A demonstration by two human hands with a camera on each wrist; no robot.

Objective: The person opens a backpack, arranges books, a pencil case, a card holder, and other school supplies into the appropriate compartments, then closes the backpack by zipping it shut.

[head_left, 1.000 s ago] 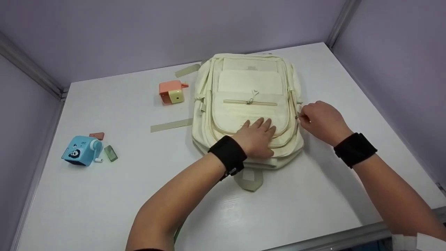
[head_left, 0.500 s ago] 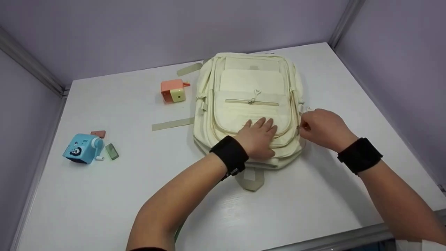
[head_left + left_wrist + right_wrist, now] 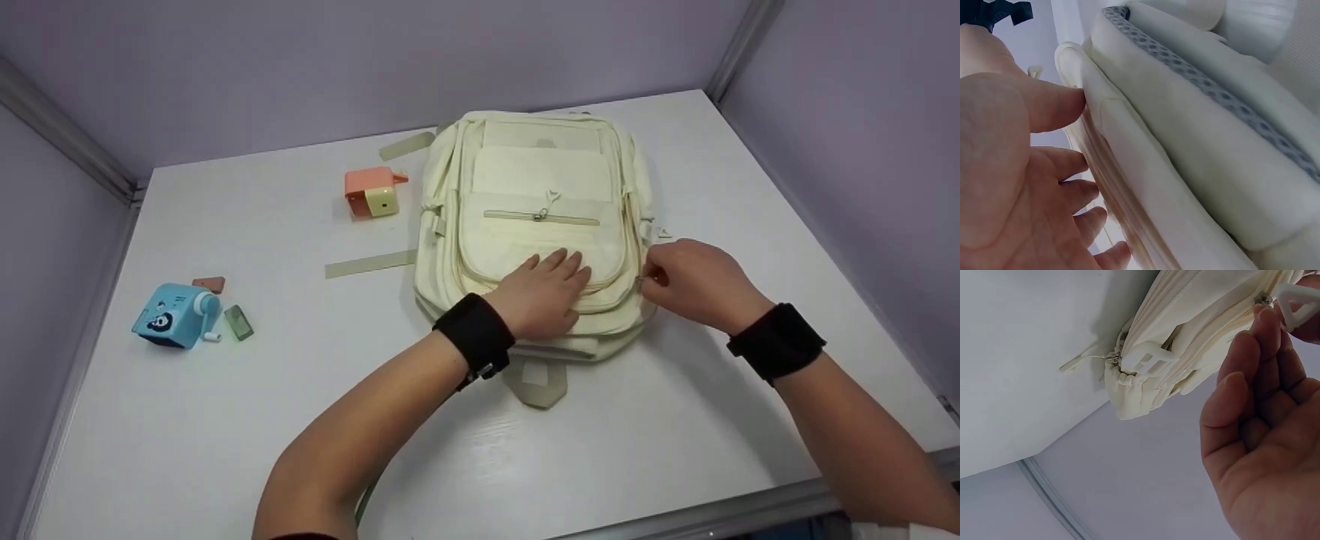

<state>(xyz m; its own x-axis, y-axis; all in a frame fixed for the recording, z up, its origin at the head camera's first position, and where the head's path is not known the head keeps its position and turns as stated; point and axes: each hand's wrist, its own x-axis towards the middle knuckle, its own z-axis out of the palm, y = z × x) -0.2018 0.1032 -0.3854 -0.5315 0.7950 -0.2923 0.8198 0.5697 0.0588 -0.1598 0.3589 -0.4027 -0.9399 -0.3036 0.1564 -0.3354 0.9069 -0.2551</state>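
A cream backpack (image 3: pixel 540 176) lies front side up on the white table. My left hand (image 3: pixel 541 296) rests on its lower front with the fingers spread. The left wrist view has the thumb and fingertips (image 3: pixel 1085 199) against the bag's layered edge. At the bag's right side, my right hand (image 3: pixel 694 283) pinches a zipper pull between thumb and curled fingers. Up close, the metal zipper slider (image 3: pixel 1264 298) sits at those fingertips, and a white triangular tag (image 3: pixel 1296 305) hangs beside them. A second pull (image 3: pixel 1081 360) dangles farther along the side, near a white buckle (image 3: pixel 1148 360).
To the left stand a blue pencil sharpener (image 3: pixel 176 315) with a crank and a pink-and-yellow sharpener (image 3: pixel 373 193). A reddish eraser (image 3: pixel 208 284) and a green eraser (image 3: pixel 239 322) lie by the blue one. Straps (image 3: pixel 367 264) stick out from under the bag. Walls enclose the table's back and sides.
My right hand has moved down along the bag's right side with the zipper pull. The left hand has shifted slightly left, still flat on the bag's front.
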